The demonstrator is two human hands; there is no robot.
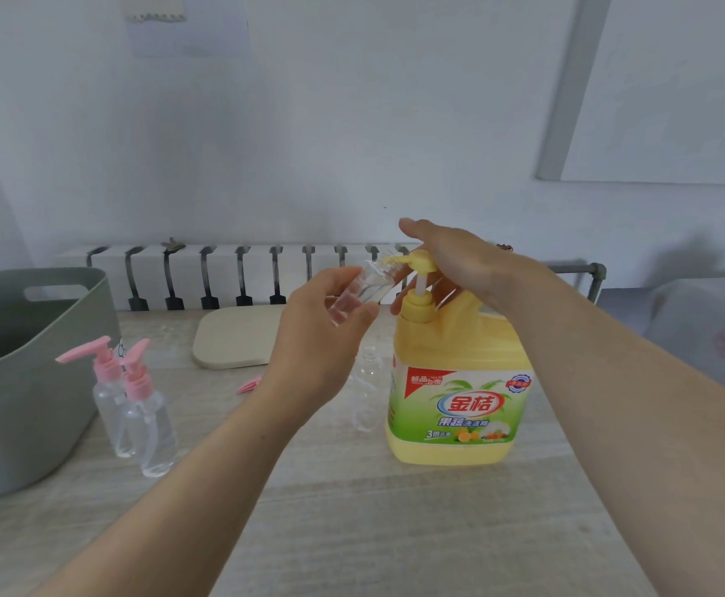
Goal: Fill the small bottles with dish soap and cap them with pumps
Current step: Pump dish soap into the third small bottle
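Observation:
A large yellow dish soap jug (460, 394) stands on the table at centre right, with its yellow pump head (417, 262) raised. My right hand (451, 256) lies flat on top of the pump head. My left hand (322, 321) grips a small clear bottle (365, 288), tilted, with its open neck at the pump spout. Two small clear bottles with pink pumps (136, 407) stand at the left. One uncapped clear bottle (367, 389) stands just left of the jug. A loose pink pump (249, 384) lies partly hidden behind my left wrist.
A grey-green plastic tub (20, 372) sits at the table's left edge. A beige mat (236, 336) lies at the back of the table. Behind it runs a white radiator (244, 269) along the wall. A blurred pale object (710, 329) is at the right.

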